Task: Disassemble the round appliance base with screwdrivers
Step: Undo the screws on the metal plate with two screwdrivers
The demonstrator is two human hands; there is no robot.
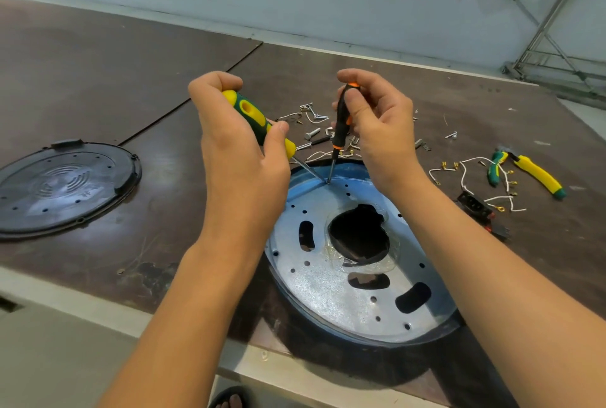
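Note:
The round appliance base [328,289], a galvanised metal plate with slots and a dark central hole in a blue-black rim, lies on the brown table in front of me. My left hand [236,145] grips a green-and-yellow screwdriver [254,117] slanting down to the right. My right hand [373,125] pinches a black-and-orange screwdriver [341,125] held nearly upright. Both tips meet at one spot on the plate's far edge.
A black round cover [62,186] lies to the left. Loose screws and bolts [314,135] are scattered behind the base. White wires with terminals [469,178], green-and-yellow pliers [531,174] and a black socket part [478,210] lie at right. The table's front edge runs close to me.

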